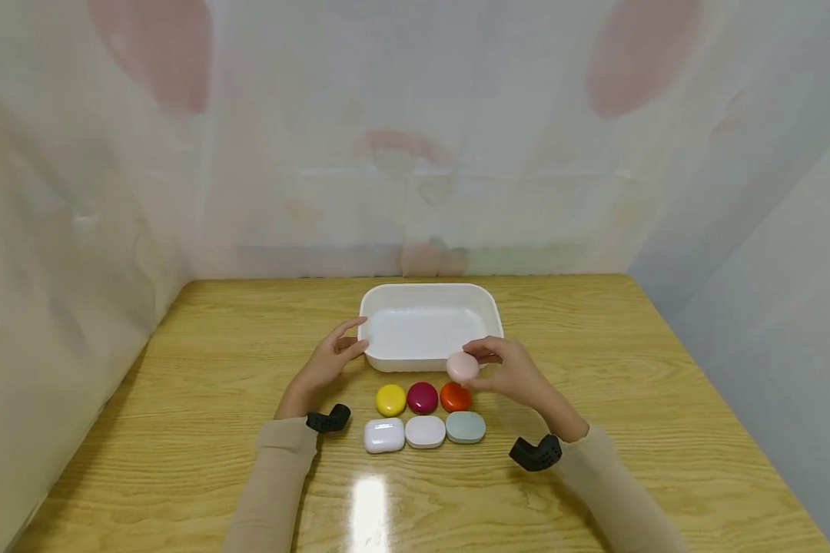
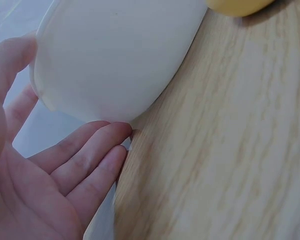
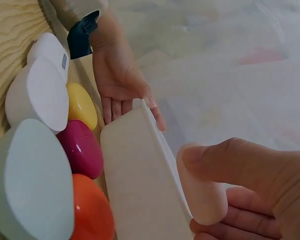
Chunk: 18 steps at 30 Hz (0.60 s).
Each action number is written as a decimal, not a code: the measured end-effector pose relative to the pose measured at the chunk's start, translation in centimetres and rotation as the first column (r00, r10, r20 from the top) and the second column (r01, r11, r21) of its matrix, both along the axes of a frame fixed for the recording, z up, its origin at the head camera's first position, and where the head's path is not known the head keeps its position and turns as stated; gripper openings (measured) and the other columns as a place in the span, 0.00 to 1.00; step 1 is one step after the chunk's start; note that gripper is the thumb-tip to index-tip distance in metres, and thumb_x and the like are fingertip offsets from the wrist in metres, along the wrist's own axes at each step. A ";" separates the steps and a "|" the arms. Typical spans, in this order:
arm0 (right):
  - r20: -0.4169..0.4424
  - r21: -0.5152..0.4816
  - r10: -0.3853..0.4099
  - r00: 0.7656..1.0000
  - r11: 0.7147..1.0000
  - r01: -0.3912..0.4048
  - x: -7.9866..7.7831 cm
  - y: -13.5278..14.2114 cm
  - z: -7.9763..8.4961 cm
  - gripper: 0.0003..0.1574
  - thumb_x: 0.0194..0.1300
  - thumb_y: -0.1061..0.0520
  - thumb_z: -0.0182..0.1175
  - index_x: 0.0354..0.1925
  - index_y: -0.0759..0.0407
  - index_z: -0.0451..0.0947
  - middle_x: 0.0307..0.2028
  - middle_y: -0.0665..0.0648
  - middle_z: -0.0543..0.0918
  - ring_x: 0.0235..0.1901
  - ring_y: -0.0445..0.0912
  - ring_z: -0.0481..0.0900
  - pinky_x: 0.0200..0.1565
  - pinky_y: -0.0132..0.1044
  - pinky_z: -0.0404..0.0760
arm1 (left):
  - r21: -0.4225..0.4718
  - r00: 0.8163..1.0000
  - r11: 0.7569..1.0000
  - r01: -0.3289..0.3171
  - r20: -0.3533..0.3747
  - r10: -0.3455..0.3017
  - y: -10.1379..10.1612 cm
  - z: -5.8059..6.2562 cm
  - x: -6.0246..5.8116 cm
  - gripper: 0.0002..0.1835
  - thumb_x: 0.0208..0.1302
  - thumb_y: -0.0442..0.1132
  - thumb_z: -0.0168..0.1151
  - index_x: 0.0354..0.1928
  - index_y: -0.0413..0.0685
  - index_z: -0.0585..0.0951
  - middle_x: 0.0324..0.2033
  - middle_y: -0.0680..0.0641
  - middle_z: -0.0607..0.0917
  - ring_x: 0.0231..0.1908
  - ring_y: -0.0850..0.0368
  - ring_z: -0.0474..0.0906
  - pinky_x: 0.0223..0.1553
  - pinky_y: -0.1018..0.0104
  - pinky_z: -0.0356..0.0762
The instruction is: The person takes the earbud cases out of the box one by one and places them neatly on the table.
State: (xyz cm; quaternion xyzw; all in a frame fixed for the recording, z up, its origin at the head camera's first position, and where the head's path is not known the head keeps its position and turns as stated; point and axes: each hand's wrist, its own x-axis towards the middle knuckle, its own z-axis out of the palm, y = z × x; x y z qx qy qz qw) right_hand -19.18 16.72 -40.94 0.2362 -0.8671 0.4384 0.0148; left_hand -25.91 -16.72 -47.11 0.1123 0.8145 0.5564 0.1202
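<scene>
My right hand [image 1: 515,375] pinches a pale pink round case [image 1: 462,367] between thumb and fingers, at the near right corner of a white plastic basin [image 1: 415,365]. In the right wrist view the case [image 3: 202,195] is edge-on, just outside the basin's rim. My left hand [image 1: 328,359] rests against the basin's left end, its fingers fairly straight; in the left wrist view the fingertips [image 2: 121,130] touch the outer wall low down. Nearer me sit a yellow round case [image 1: 390,400], a magenta one [image 1: 423,398] and an orange one [image 1: 456,397], the last just below the pink case.
In the front row are a glossy white case [image 1: 384,435], a matte white oval case [image 1: 425,432] and a pale green oval case [image 1: 466,427]. All stand on a wooden table [image 1: 249,322]. Patterned sheeting [image 1: 415,192] hangs behind and beside it.
</scene>
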 end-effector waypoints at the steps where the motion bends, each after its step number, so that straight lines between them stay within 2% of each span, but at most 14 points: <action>1: 0.003 0.002 0.004 1.000 1.000 -0.004 0.2 0.2 -0.1 0.29 0.47 0.64 0.75 0.48 0.71 0.79 0.45 0.67 0.85 0.44 0.57 0.83 0.50 0.50 0.82 | 0.000 1.000 1.000 0.001 -0.001 -0.001 0.0 0.0 0.0 0.29 0.70 0.54 0.54 0.71 0.66 0.61 0.63 0.37 0.75 0.64 0.41 0.71 0.63 0.44 0.69; 7: 0.022 0.020 0.030 0.999 0.999 -0.030 0.7 1.1 -0.9 0.29 0.48 0.63 0.74 0.49 0.71 0.78 0.45 0.66 0.85 0.44 0.57 0.83 0.50 0.52 0.82 | 0.010 1.000 1.000 -0.001 0.002 0.001 0.0 0.0 -0.1 0.29 0.70 0.54 0.54 0.71 0.66 0.61 0.63 0.36 0.75 0.63 0.40 0.72 0.64 0.43 0.68; 11: 0.056 0.033 0.023 0.998 0.999 -0.025 0.9 1.9 -1.8 0.30 0.49 0.62 0.74 0.50 0.71 0.78 0.46 0.67 0.85 0.45 0.58 0.83 0.50 0.52 0.82 | 0.014 1.000 1.000 -0.005 0.002 0.005 0.0 0.0 -0.1 0.29 0.70 0.54 0.54 0.71 0.66 0.62 0.62 0.36 0.75 0.64 0.41 0.72 0.65 0.43 0.67; 18: 0.054 0.060 0.006 0.999 0.998 -0.010 0.8 3.0 -2.9 0.30 0.49 0.60 0.75 0.49 0.70 0.78 0.45 0.66 0.85 0.45 0.57 0.82 0.50 0.52 0.82 | 0.022 1.000 1.000 -0.001 0.010 0.000 0.0 -0.1 -0.2 0.29 0.70 0.55 0.54 0.70 0.66 0.62 0.63 0.36 0.74 0.64 0.41 0.71 0.66 0.42 0.66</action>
